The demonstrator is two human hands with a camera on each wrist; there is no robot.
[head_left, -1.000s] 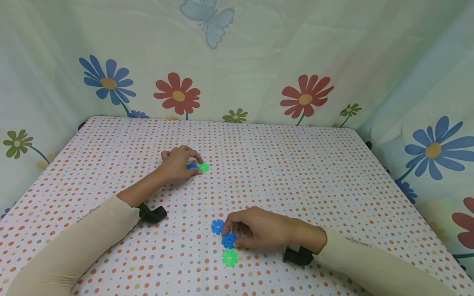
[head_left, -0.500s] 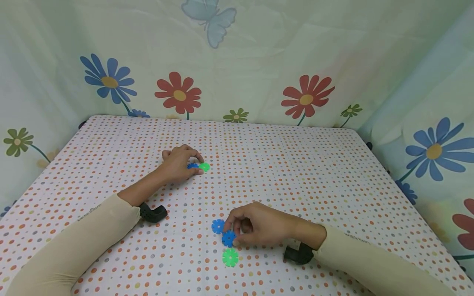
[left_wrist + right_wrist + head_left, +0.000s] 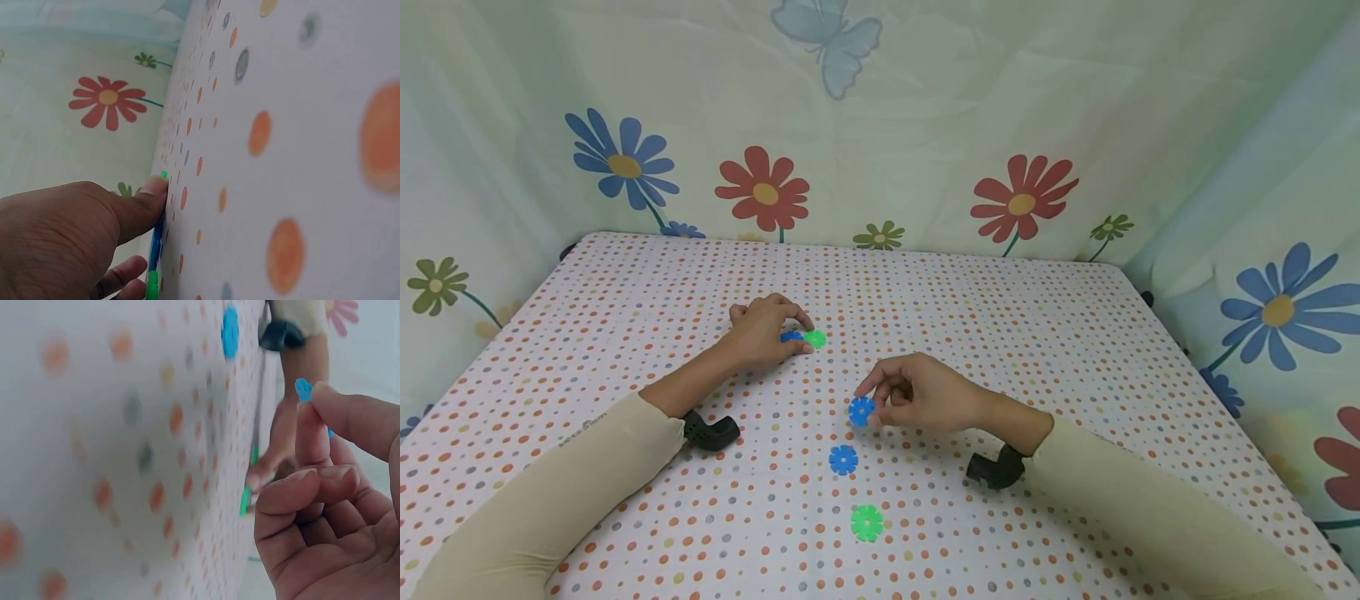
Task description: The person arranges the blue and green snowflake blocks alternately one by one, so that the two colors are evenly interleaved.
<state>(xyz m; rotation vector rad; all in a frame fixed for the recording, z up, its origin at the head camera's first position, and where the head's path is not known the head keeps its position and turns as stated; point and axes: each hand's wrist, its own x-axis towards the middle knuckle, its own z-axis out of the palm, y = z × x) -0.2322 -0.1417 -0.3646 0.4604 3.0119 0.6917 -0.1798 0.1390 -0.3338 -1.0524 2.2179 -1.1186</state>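
My right hand (image 3: 928, 396) pinches a blue notched plastic disc (image 3: 861, 412) between thumb and fingertips, raised over the table in front of me. In the right wrist view much of that disc (image 3: 302, 388) hides behind the fingers. Farther off to the left, my left hand (image 3: 760, 335) holds a flat row of notched discs by its edges at the tabletop. A blue disc (image 3: 791, 337) and a green disc (image 3: 815, 339) of this row show in the head view. The left wrist view has a blue disc (image 3: 155, 245) between green ends, partly behind the thumb.
Nearer me on the dotted tablecloth (image 3: 1000, 333) lie a loose blue disc (image 3: 843, 460) and, below it, a loose green disc (image 3: 867, 523). A flower-printed curtain (image 3: 910, 125) stands behind the table and along both sides.
My right hand has lifted the blue disc from between the two loose discs and carried it forward, away from me. The left hand stays where it was on its row.
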